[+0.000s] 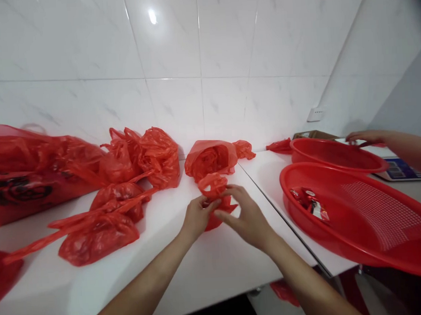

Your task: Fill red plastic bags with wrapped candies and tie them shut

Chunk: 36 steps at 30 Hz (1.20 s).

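Note:
Both my hands meet over a small red plastic bag (214,188) on the white table (209,265). My left hand (196,217) pinches the bag's handle loops from the left, fingers closed on the plastic. My right hand (245,214) grips the same bag from the right, thumb and fingers curled round it. The bag's lower part is hidden behind my fingers.
Several filled, tied red bags (101,229) lie at the left, and an open one (210,160) by the wall. At the right, a red mesh basket (369,224) holds a few wrapped sweets (313,204). Another person's hand (366,137) touches a second red basket (337,155).

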Tool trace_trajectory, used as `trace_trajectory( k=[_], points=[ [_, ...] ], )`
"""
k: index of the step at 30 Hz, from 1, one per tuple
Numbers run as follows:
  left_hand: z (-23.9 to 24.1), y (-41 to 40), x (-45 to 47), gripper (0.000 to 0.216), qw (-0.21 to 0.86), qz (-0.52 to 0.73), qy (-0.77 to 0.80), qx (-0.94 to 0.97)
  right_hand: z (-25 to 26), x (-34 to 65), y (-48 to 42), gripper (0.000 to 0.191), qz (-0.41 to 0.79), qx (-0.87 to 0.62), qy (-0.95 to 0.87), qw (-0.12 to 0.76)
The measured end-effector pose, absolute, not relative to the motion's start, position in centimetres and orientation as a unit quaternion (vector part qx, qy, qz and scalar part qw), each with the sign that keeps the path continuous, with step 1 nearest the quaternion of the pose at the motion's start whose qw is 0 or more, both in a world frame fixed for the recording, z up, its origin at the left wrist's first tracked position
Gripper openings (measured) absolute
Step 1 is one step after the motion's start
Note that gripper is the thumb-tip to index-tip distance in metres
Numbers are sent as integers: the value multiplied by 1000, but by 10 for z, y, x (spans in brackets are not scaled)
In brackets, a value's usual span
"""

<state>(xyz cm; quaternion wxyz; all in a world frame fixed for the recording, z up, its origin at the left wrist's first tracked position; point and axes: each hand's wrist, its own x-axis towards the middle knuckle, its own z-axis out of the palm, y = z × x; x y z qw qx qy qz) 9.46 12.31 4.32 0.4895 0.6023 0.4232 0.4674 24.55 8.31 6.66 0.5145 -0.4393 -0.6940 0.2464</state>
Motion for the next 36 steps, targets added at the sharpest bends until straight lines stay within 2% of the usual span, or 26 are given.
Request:
trace_trajectory(
  k=[2,6,11,14,16,18,20,23,26,30,33,35,36],
  points=[
    [47,109,94,28,545,479,415,548,58,244,77,28,227,-445,-737,454],
    [41,96,63,29,635,524,418,385,48,270,75,29,245,-487,-716,437],
    [29,100,-3,19,560,638,468,246,54,325,77,35,172,-554,-655,485],
    [48,86,-10,20,438,706,476,289,68,331,75,34,161,-540,-656,501],
    [71,70,6,18,269,729,468,422,80,320,72,37,149,-505,-685,504],
    [91,54,32,16,98,657,456,592,92,303,70,40,125,-457,-717,511],
    [97,46,61,18,36,520,441,730,103,286,67,40,112,-412,-744,514],
    [74,55,88,23,71,312,453,832,111,275,61,39,106,-370,-765,516],
    [40,77,85,24,105,207,509,829,108,287,56,35,96,-389,-758,515],
    [29,96,46,27,144,217,555,790,92,326,53,29,111,-453,-765,444],
    [37,96,22,25,210,256,536,776,91,349,46,30,166,-494,-802,292],
    [41,91,18,35,266,277,526,759,99,348,36,30,180,-488,-829,206],
    [43,87,20,42,288,284,525,749,105,342,30,35,171,-479,-839,192]
  ],
)
